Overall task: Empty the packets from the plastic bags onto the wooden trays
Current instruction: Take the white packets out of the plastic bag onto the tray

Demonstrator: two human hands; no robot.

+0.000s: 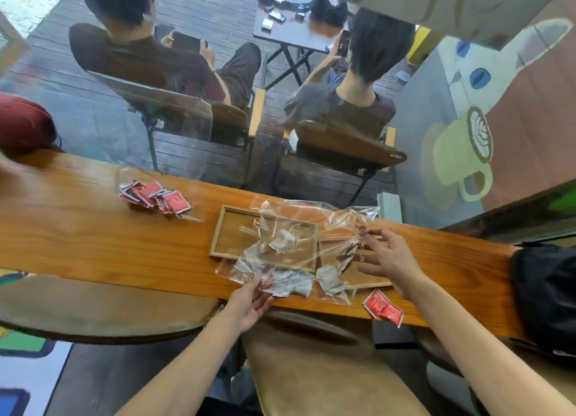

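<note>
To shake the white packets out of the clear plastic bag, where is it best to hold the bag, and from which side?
Probably by the far right edge of the clear plastic bag, where the right hand pinches it, coming from the right. The white packets lie bunched at the near-left end by the left hand. Which end is open is unclear; find it before tipping over the wooden tray.

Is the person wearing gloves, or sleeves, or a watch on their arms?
No gloves, no watch. Both the left hand and the right hand are bare, with no rings or bracelets that show. Both forearms are bare too, right down to the bottom edge of the picture, so no sleeve is in view.
</note>
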